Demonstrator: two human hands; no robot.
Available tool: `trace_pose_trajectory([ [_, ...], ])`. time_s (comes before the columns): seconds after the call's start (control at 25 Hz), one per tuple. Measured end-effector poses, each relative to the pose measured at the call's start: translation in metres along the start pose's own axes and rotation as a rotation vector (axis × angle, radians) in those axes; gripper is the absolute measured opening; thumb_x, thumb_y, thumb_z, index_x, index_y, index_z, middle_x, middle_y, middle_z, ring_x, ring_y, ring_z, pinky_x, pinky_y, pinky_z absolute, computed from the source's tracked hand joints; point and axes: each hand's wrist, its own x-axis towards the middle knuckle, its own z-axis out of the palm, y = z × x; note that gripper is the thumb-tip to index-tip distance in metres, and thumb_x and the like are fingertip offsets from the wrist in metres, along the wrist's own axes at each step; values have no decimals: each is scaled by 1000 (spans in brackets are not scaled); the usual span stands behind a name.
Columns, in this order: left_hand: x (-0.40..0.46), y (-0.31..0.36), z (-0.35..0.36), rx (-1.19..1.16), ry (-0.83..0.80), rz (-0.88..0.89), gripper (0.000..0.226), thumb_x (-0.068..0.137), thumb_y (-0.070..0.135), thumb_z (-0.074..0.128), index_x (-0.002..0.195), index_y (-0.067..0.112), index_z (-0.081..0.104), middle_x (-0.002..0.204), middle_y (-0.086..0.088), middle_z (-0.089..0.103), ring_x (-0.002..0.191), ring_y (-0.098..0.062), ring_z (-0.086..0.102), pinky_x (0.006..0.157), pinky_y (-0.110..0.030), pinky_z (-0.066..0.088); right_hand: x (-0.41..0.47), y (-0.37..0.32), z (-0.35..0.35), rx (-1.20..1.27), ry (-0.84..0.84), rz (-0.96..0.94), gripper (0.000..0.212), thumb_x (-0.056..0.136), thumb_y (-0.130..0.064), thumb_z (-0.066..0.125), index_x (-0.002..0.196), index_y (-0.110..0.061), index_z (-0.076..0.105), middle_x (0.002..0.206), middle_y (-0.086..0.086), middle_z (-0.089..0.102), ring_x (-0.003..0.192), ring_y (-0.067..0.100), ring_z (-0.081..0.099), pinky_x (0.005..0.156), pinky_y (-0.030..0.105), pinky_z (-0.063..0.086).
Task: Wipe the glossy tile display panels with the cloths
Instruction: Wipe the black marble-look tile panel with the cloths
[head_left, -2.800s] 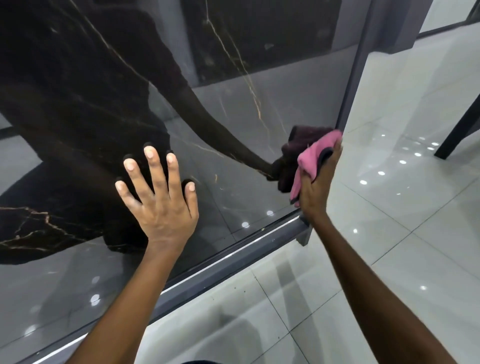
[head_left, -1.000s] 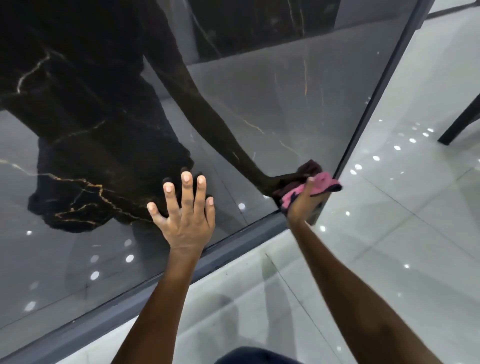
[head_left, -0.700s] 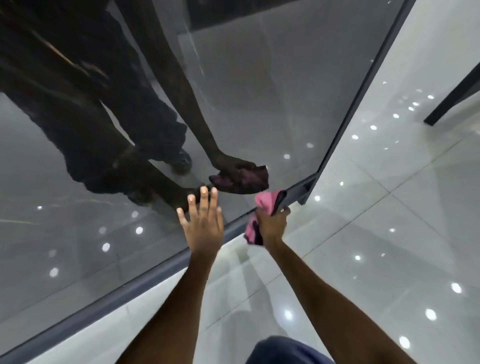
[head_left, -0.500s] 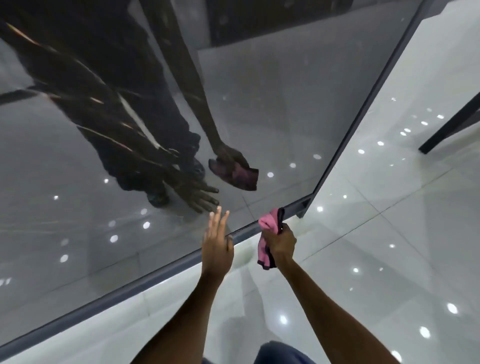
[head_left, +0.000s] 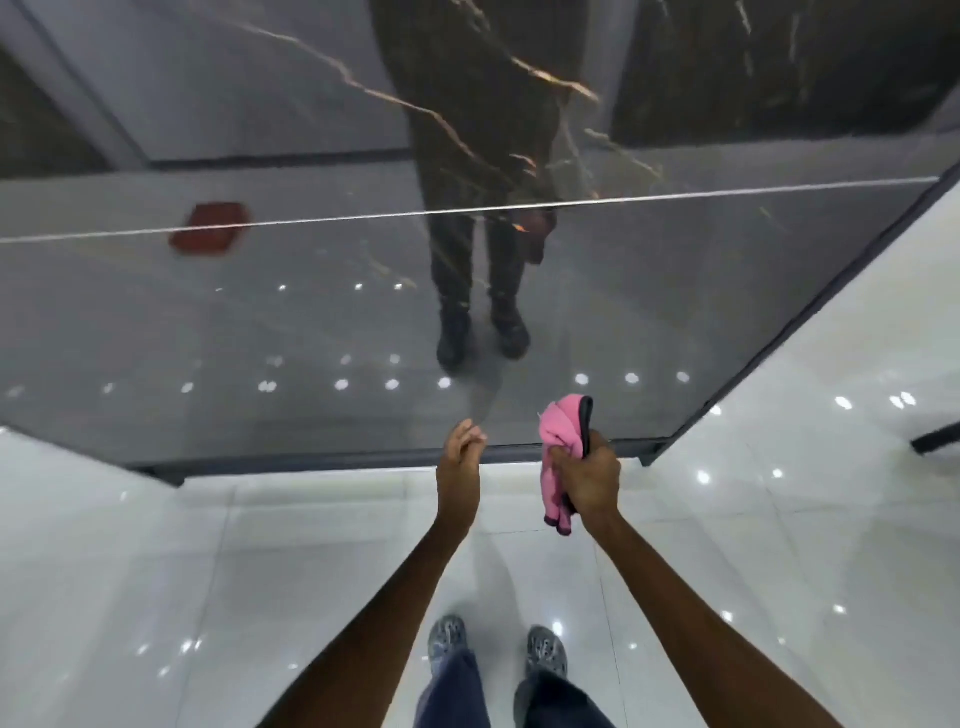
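A glossy dark marble tile panel (head_left: 311, 322) with gold veins stands upright ahead of me in a dark metal frame (head_left: 311, 460). It mirrors my legs and the floor. My right hand (head_left: 589, 475) grips a bunched pink cloth (head_left: 563, 436) with a dark edge, held in the air just in front of the panel's lower right part. My left hand (head_left: 460, 462) hangs empty beside it, fingers loosely curled, off the panel. Neither hand nor cloth touches the tile.
Shiny white floor tiles (head_left: 156, 571) spread below and to the right of the panel. My shoes (head_left: 449, 642) stand a step back from the frame. A dark furniture leg (head_left: 935, 441) shows at the right edge. A red patch (head_left: 210, 234) appears reflected in the panel.
My left hand lifted off the panel and its fingers relaxed. My right hand pulled the cloth away from the lower right corner. I moved back, so the whole lower panel shows.
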Motion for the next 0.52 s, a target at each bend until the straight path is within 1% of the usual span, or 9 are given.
trace_pose_trajectory([
  [0.12, -73, 24, -67, -129, 147, 17, 30, 98, 9, 54, 128, 8, 56, 116, 16, 56, 111, -8, 53, 97, -19, 38, -76, -24, 2, -47, -120, -85, 16, 87, -8, 66, 101, -11, 60, 85, 6, 63, 73, 21, 59, 62, 24, 41],
  [0.2, -106, 19, -100, -147, 204, 54, 27, 98, 8, 54, 124, 14, 57, 117, 16, 57, 111, -3, 55, 95, -13, 40, -113, -27, 16, -90, -211, -133, 15, 87, -8, 65, 100, -13, 60, 84, 4, 63, 68, 17, 58, 55, 21, 41],
  [0.24, -123, 15, -119, -152, 239, 72, 25, 98, 8, 54, 122, 15, 57, 117, 16, 58, 110, 0, 55, 92, -8, 41, -131, -27, 27, -115, -272, -160, 15, 87, -9, 65, 99, -14, 59, 84, 3, 63, 66, 13, 57, 51, 16, 40],
  [0.28, -139, 10, -140, -154, 279, 100, 24, 98, 8, 55, 121, 15, 57, 116, 16, 58, 110, 0, 56, 92, -7, 41, -148, -26, 40, -137, -337, -194, 15, 87, -9, 65, 98, -15, 59, 83, 2, 63, 65, 9, 57, 48, 12, 40],
  [0.32, -154, 5, -162, -167, 326, 121, 23, 98, 9, 55, 120, 15, 58, 116, 14, 59, 112, -5, 56, 96, -12, 43, -166, -25, 54, -154, -395, -218, 14, 86, -9, 65, 98, -15, 59, 82, 2, 63, 64, 7, 56, 46, 9, 38],
  [0.36, -170, -2, -183, -184, 370, 100, 23, 98, 11, 55, 120, 16, 58, 117, 11, 59, 115, -11, 55, 102, -22, 43, -185, -25, 66, -178, -444, -224, 13, 86, -8, 65, 97, -14, 60, 80, 1, 63, 63, 7, 56, 44, 8, 38],
  [0.4, -186, -8, -204, -194, 415, 49, 24, 98, 15, 56, 122, 17, 56, 120, 8, 59, 118, -16, 54, 107, -32, 41, -206, -24, 77, -205, -490, -224, 11, 86, -8, 64, 95, -13, 61, 77, 0, 63, 62, 8, 56, 43, 9, 37],
  [0.44, -205, -17, -226, -206, 461, -8, 27, 98, 18, 56, 125, 17, 55, 124, 3, 58, 121, -20, 53, 110, -38, 39, -228, -22, 89, -230, -538, -222, 10, 85, -9, 64, 93, -14, 62, 74, -1, 62, 62, 10, 56, 43, 10, 38],
  [0.52, -238, -29, -262, -243, 529, -74, 36, 98, 22, 57, 133, 14, 53, 133, -5, 56, 124, -23, 51, 111, -40, 38, -269, -18, 109, -269, -615, -221, 5, 86, -11, 63, 89, -15, 62, 73, -4, 62, 64, 13, 58, 47, 15, 40],
])
